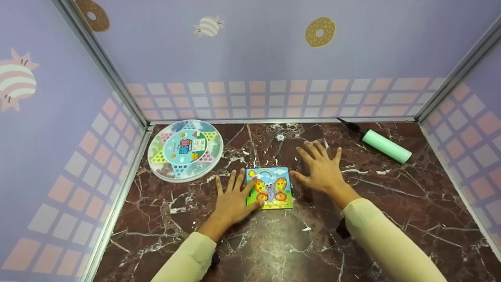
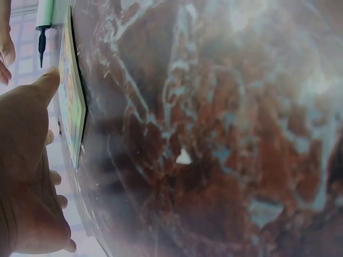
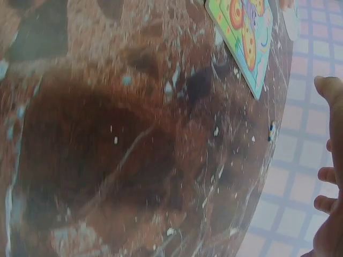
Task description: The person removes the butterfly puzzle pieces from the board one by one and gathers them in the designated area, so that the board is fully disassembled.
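A square picture board with a butterfly, a rainbow and a sun lies flat on the dark red marbled surface. My left hand is at its left side, fingers spread, with the thumb and index finger overlapping the picture in the head view. In the left wrist view the thumb reaches toward the board's edge. My right hand is spread to the right of the board, its thumb near the board's right edge and nothing in its grasp. The right wrist view shows the board apart from that hand.
A round Chinese checkers set lies at the back left. At the back right is a mint-green cylinder with a black nozzle, like a hand pump. A small round silvery item sits near the back wall. Patterned panels enclose the sides.
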`<state>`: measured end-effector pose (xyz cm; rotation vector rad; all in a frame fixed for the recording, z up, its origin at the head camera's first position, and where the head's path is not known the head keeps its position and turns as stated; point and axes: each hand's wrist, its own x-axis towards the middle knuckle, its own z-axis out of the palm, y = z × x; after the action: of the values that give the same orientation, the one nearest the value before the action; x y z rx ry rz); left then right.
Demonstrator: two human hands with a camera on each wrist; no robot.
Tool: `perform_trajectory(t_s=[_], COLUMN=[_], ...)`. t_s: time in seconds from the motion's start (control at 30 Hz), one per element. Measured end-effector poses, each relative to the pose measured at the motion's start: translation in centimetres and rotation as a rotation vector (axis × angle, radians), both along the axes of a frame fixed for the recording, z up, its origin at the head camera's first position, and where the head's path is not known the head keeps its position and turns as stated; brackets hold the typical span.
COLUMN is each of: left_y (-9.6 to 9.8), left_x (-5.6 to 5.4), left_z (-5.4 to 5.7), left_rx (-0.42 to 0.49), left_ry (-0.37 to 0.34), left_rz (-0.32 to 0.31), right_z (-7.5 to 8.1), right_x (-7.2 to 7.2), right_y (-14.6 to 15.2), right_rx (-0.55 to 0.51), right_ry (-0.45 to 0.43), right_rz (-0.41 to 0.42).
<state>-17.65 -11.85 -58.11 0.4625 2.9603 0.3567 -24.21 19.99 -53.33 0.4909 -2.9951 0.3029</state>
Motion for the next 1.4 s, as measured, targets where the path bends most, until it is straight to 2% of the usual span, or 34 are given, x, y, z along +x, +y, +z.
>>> perform_trajectory(t_s=[0.27, 0.73, 1.2, 1.4], left_y=[0.4, 0.8, 0.6, 0.8], left_x=[0.5, 0.0, 0.2, 0.1], left_z=[0.0, -0.1, -0.4, -0.2], left_rx=[-0.005, -0.012, -0.007, 0.009], left_ry=[-0.028, -0.040, -0.033, -0.024], left_rz=[0.008, -0.011, -0.005, -0.018], right_z=[-1.2, -2.5, -3.9, -4.3], right_x=[0.0, 0.6, 0.9, 0.8], right_y=[-1.8, -4.3, -7.8, -9.0], right_rx=[-0.016, -0.039, -0.085, -0.085], right_ry=[-0.021, -0.038, -0.132, -0.129], right_rz=[0.022, 0.066, 0.213, 0.248])
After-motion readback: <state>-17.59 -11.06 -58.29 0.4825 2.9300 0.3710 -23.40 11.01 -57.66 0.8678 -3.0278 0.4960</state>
